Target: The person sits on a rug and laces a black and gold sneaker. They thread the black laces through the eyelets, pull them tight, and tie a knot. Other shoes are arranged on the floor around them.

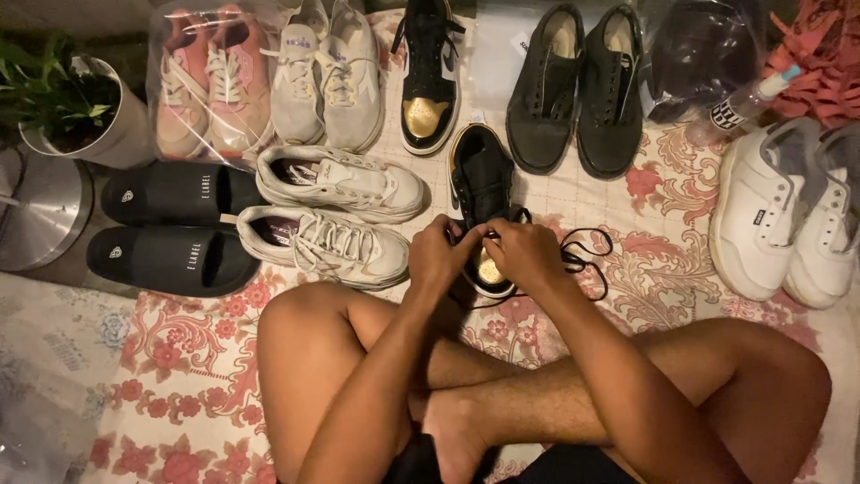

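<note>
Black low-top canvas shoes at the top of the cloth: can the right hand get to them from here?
Probably yes. The black low-top canvas shoes lie uncovered past the black-and-gold sneaker that the right hand and left hand are lacing; only bare floral cloth lies between, though the hand is occupied.

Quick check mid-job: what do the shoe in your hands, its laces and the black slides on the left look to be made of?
Black and gold shoe: looks like smooth leather or synthetic; the gold toe shines like a metallic coating. Black laces: thin, limp woven cord, probably fabric. Black slides: matte, one-piece look, likely moulded foam or rubber; can't say which.
</note>
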